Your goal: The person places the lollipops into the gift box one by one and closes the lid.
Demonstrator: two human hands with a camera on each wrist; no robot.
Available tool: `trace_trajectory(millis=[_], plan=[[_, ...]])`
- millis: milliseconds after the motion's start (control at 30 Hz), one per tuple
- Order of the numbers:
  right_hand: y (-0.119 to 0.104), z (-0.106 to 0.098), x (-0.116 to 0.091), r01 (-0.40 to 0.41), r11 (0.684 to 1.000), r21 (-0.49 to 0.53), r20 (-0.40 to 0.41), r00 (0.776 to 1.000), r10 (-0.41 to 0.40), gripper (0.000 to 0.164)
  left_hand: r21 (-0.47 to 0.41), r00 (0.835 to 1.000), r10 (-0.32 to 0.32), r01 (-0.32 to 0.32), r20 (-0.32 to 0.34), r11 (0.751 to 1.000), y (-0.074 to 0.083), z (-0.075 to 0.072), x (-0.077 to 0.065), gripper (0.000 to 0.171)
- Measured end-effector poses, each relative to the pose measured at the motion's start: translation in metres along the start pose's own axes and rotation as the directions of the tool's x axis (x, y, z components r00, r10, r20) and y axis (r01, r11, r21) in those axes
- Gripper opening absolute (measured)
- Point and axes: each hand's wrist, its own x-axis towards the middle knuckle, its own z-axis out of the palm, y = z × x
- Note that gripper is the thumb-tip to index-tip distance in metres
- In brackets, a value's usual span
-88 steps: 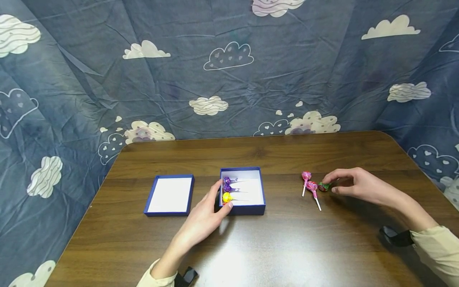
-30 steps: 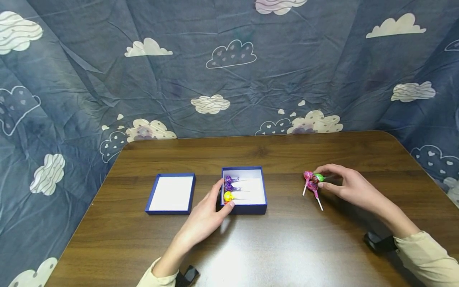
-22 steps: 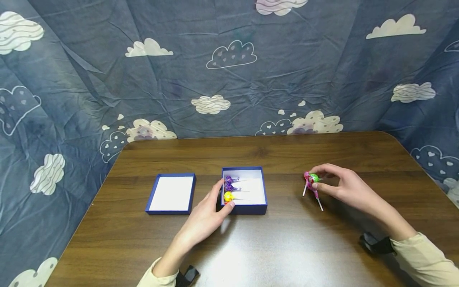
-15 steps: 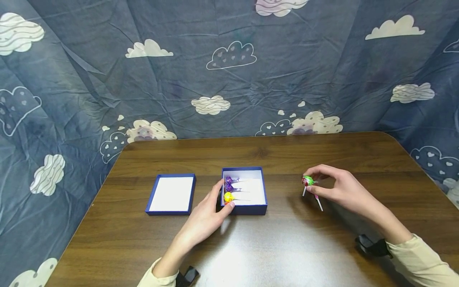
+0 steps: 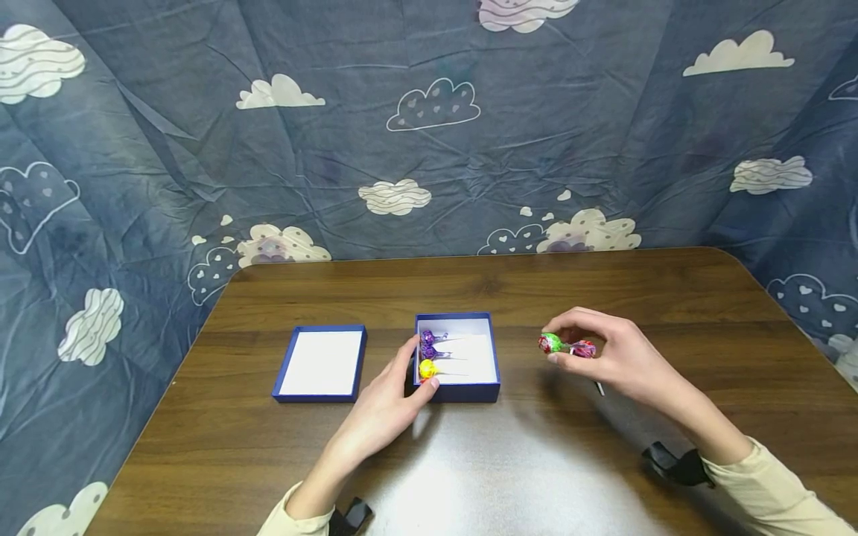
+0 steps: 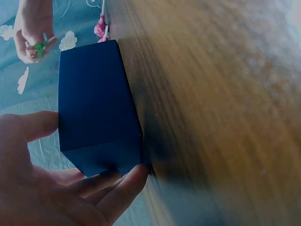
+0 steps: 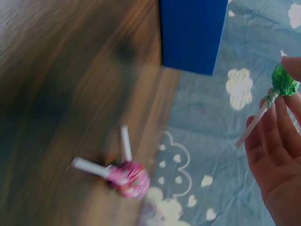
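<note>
My left hand [image 5: 387, 400] grips the near left corner of a blue box [image 5: 465, 392] with a white inside; in the left wrist view, thumb and fingers lie on different sides of the box [image 6: 94, 99]. Inside lie two purple lollipops [image 5: 427, 351] and a yellow lollipop [image 5: 427, 368], sticks pointing right, with a bit of red showing below the yellow one. Right of the box, my right hand [image 5: 617, 356] pinches a green and red lollipop [image 5: 550, 343] by its wrapped head, above the table. Under that hand lie pink lollipops [image 5: 585, 349], partly hidden in the head view; the right wrist view shows their pink wrapping [image 7: 131, 181] and two white sticks.
The box's lid [image 5: 320, 363], white inside with a blue rim, lies left of the box on the brown wooden table [image 5: 523, 461]. A blue cloth [image 5: 429, 164] with cloud prints hangs behind the table.
My right hand has taken hold of the green lollipop and carried it left, past the pink lollipops towards the box. The left hand has stayed at the box.
</note>
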Motion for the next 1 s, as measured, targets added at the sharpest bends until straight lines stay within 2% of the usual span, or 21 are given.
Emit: trace_trajectory(millis=[567,867,1000], plan=[[-0.022,0.033,0.025,0.044,0.995,0.087,-0.009,0.999,-0.044,0.033,-0.007,1.0,0.0,0.0,0.002,1.0,0.0,0.0,-0.001,0.072],[-0.058,0.043,0.045,-0.031,0.979,0.201,0.026,0.999,0.026,0.028,-0.007,1.0,-0.004,0.004,-0.001,1.0,0.0,0.0,0.0,0.073],[-0.051,0.052,0.053,-0.041,0.971,0.238,0.049,0.998,0.03,0.027,-0.012,1.0,-0.008,0.008,0.004,1.0,0.001,0.0,0.0,0.073]])
